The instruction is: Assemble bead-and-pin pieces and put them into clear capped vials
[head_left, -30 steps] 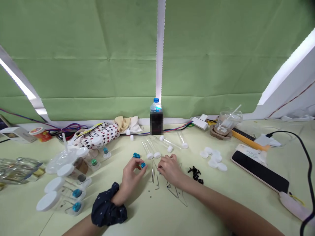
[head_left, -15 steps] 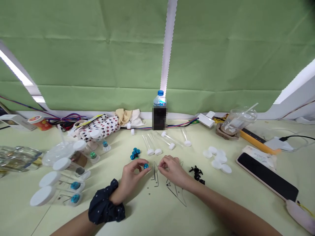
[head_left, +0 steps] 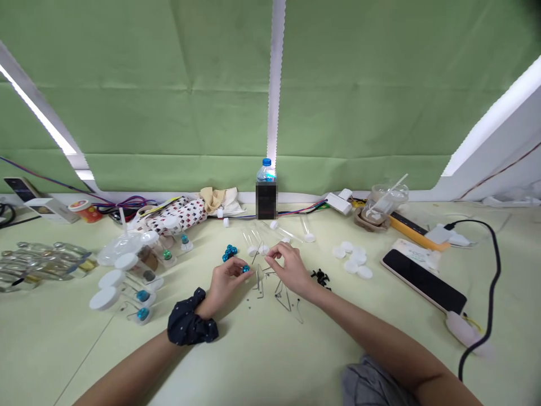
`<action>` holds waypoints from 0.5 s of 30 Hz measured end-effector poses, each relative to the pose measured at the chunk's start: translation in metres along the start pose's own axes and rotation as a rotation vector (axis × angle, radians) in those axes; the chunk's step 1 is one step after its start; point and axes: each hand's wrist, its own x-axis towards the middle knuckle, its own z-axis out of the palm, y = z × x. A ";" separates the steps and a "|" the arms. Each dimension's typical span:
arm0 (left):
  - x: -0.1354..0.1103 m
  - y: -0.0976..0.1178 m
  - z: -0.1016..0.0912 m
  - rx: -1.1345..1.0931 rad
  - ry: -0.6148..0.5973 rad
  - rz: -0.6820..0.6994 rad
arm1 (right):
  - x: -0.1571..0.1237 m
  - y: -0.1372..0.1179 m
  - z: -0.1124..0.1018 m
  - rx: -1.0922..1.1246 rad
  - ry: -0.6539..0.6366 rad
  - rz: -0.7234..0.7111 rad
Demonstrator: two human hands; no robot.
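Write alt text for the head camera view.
Two bare hands work over a pale green table: the left hand pinches a blue bead near a cluster of blue beads, and the right hand hovers, fingers together, above thin bent metal wires. White-capped clear tubes lie just beyond.

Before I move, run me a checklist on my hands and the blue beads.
1. Left hand pinching a blue bead: ok.
2. Right hand holding something: cannot tell; the fingertips are pinched, but anything thin there is too small to see.
3. Pile of blue beads apart from the left hand: ok.
4. Bent wire pieces lying on the tabletop below the hands, not in either hand: ok.
5. Right fingertips clear of the white-capped clear tubes: cannot tell; they sit very close.
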 end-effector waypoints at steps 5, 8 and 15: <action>-0.001 -0.002 -0.002 0.014 -0.056 0.020 | 0.000 -0.001 0.002 -0.006 -0.026 -0.050; -0.001 -0.006 -0.002 0.014 -0.090 0.032 | 0.001 0.001 0.005 -0.018 -0.053 -0.053; 0.001 -0.010 -0.004 0.006 -0.112 -0.015 | 0.001 0.003 0.006 0.009 -0.111 -0.080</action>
